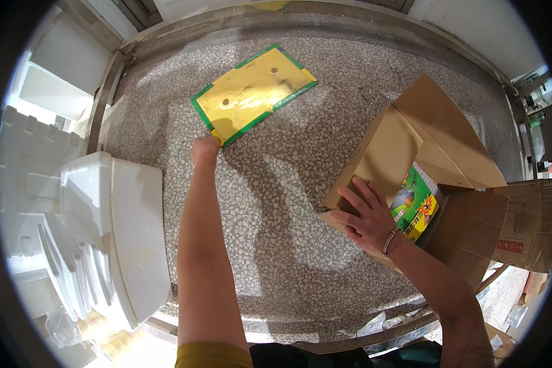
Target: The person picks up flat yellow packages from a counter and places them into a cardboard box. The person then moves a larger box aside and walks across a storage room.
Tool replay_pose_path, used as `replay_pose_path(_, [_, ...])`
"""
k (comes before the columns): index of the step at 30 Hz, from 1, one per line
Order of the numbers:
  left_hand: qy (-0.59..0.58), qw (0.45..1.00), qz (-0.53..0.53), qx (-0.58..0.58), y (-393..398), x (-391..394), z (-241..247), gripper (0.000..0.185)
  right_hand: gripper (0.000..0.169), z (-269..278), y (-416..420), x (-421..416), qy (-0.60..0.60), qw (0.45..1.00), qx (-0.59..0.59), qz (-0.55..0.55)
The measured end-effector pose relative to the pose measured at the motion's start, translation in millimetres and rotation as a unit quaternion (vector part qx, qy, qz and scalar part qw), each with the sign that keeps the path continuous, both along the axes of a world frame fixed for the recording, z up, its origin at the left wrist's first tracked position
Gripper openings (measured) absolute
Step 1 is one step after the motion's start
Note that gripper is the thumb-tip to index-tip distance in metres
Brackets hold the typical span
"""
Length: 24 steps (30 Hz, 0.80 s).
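Observation:
A glue board (253, 89) with a shiny yellow face and green border lies at an angle on the speckled stone surface. Two small round spots and dark smudges show on its face. My left hand (205, 149) is closed on the board's near corner; the fingertips are partly hidden. To the right, an open cardboard box (386, 147) stands with its flaps spread. My right hand (368, 216) lies on its left side, fingers apart over the cardboard edge. Inside, a stack of green and yellow printed boards (411, 202) bears writing and a cartoon mouse.
At left stands a white foam box (138, 230), with thin white foam sheets (78, 271) beside it. A second cardboard carton (529, 225) sits behind the open box on the right. A raised rim (106, 96) runs around the stone surface (276, 184).

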<state>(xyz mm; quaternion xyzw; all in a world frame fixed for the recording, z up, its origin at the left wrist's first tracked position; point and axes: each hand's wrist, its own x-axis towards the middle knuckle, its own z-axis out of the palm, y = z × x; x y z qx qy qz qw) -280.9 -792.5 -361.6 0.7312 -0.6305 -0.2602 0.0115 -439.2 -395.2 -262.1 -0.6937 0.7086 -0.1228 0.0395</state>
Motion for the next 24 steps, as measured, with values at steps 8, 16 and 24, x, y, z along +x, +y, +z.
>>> replay_pose_path(8, [-0.004, 1.000, -0.020, -0.017, 20, 1, 2, 0.037, 0.047, 0, 2, -1, 0.005, 1.000, -0.007, -0.003])
replay_pose_path(16, [-0.030, 1.000, 0.000, 0.006, 21, 1, -3, 0.035, 0.050, 2, 0, 0, -0.001, 1.000, -0.010, 0.004])
replay_pose_path(24, [0.010, 0.999, 0.034, 0.007, 25, -1, -3, 0.038, 0.054, 0, 0, 0, -0.008, 1.000, -0.004, 0.006])
